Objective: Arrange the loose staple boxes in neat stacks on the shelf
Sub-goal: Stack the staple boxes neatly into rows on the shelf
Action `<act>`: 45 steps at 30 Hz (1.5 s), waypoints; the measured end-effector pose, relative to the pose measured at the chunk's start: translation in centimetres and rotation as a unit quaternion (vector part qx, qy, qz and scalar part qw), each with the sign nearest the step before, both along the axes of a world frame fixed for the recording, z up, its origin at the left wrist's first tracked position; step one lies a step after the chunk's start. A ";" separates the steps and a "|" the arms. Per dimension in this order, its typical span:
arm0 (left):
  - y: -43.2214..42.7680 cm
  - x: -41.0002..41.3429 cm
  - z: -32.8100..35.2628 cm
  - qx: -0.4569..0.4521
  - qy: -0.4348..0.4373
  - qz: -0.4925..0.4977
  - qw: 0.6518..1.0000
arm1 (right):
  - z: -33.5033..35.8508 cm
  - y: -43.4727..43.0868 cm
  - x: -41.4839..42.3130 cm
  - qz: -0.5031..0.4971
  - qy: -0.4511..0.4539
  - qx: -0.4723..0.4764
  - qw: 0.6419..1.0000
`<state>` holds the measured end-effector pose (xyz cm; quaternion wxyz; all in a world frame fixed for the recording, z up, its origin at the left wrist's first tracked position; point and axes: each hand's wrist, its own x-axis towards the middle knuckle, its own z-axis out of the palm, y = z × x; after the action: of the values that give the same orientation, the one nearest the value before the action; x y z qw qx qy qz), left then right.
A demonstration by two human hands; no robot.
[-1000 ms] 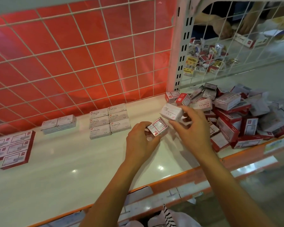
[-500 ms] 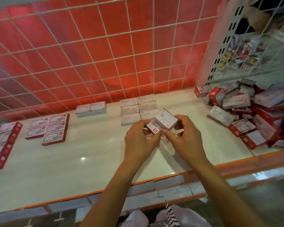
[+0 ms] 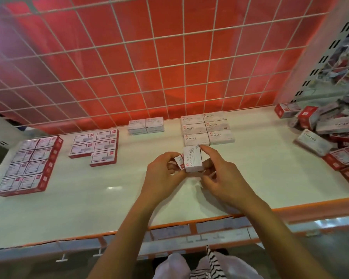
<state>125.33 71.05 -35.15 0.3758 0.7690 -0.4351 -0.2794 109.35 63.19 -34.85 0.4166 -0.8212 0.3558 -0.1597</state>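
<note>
Two boxes are in our hands above the shelf [image 3: 250, 184], near its front middle, so we judge the step to be sorting: each box has to go to its matching stack.

Our left hand [image 3: 162, 172] has its fingers curled round a small red box [image 3: 179, 160], of which only a corner shows. Our right hand [image 3: 220, 178] pinches a white box [image 3: 192, 159] end to end, forefinger on the far top corner and thumb low at the near side. The two boxes touch, the white one overlapping the red. Its print is too blurred for us to read with any certainty.

Just beyond the white box, almost touching its far edge, lies the white stack [image 3: 207, 127], a tidy block two wide. To the left of that sits a white pair [image 3: 146, 125], and further left the red stacks [image 3: 95, 146], well apart from our hands. The loose pile [image 3: 330, 133] lies off to the right, against the grid [image 3: 169, 67].

Next, we think, the hands must part. The white box wants checking against the white stack's label before it goes down square beside or on top of it. The red box calls for a longer reach to the left and a flat, edge-aligned landing, so the rows are not knocked askew.
</note>
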 end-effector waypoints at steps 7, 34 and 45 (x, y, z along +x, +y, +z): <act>1.3 2.2 0.5 0.024 0.013 -0.069 0.997 | 1.3 -1.8 0.8 0.043 0.027 -0.017 0.999; 4.2 6.4 1.6 0.055 -0.011 -0.094 0.994 | 3.4 -3.1 4.9 0.142 0.050 -0.020 0.988; 6.2 9.0 1.5 0.047 -0.029 -0.062 0.997 | 2.0 -3.0 9.4 0.002 0.036 -0.106 0.994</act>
<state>134.28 77.21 -33.68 0.3080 0.7654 -0.4789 -0.3000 118.71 60.15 -32.86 0.3147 -0.8667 0.3497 -0.1659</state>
